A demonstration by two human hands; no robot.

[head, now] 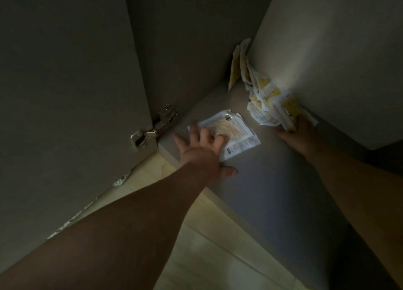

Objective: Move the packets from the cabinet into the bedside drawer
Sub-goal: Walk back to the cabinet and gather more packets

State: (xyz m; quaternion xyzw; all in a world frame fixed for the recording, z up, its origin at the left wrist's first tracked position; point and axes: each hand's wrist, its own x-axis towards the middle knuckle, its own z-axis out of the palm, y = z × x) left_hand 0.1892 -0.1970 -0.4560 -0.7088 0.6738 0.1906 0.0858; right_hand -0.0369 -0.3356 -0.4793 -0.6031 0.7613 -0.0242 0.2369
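Right grip (299, 134) clutches bundle (270, 102) (left grip (201, 151) presses packet (238, 136)).

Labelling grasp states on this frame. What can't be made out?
1. Head view: fingers of the right hand are hidden behind the packet bunch; gripping or only touching, cannot tell.
2. Head view: print on the flat packets under the left hand is too dim and small to read.
3. Head view: corner packets overlap in shadow; count unclear.
4. Bedside drawer: outside the frame.
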